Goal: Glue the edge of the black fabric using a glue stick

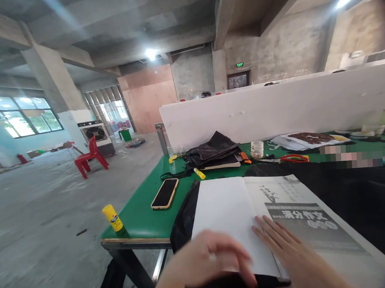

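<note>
An open book (222, 207) lies on black cloth at the table's front, its left page blank white and its right page printed in grey with large characters. My right hand (283, 242) rests flat on the book near the fold, fingers spread. Over the lower edge of the white page is my left hand (212, 258), blurred, with fingers curved and apart and nothing visible in them. A phone (165, 193) lies left of the book. A yellow glue stick (112, 218) stands at the table's left corner, and a smaller yellow one (199, 174) lies behind the book.
Behind the book are folded black cloth (214, 149), red-handled scissors (294, 158), an orange cutter (245, 157) and a clear jar (257, 150). A white panel (275, 108) runs along the table's back. A red chair (91, 156) stands on the floor at left.
</note>
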